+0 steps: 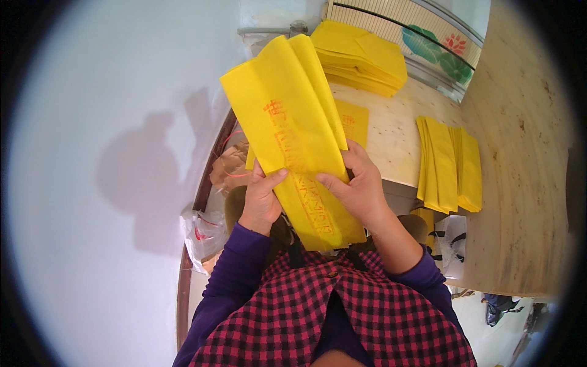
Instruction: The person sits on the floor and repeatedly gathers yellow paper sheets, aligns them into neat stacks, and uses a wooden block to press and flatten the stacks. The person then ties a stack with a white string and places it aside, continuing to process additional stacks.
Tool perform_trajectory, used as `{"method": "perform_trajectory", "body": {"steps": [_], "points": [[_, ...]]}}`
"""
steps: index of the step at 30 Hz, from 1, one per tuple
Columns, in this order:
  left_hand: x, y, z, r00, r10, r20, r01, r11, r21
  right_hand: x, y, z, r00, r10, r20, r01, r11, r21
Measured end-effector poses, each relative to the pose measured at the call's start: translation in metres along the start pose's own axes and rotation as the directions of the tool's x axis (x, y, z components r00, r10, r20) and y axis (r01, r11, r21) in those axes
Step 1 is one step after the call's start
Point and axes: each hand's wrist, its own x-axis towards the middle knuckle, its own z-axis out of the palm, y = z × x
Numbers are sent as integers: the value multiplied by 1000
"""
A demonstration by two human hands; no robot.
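**What I could not make out**

The yellow folded sheet [293, 134] covered most fingers of my left hand [262, 197] and right hand [358, 183]. Its red print was too blurred to tell apart. The plastic bag [202, 235] hid its contents, and my right forearm masked the table [526, 183] edge.

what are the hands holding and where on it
Both hands grip a folded bundle of yellow paper near its lower half: left hand on its left edge, right hand on its right.
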Motion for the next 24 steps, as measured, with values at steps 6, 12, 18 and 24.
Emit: {"method": "perform_trajectory", "body": {"steps": [6,12,18,24], "points": [[-3,-2,4,999,50,5,-50,998,-27,-2,-16,1,1000,-14,5,14,992,-122],[-3,-3,1,998,59,-21,-59,998,-25,0,-18,3,1000,2,4,-1,992,-130],[-6,-1,-3,994,49,99,-40,995,-87,-3,-18,5,998,-55,4,55,995,-89],[-5,-2,-8,996,42,80,-16,953,-304,-6,-19,3,999,-38,22,37,999,5]]}}
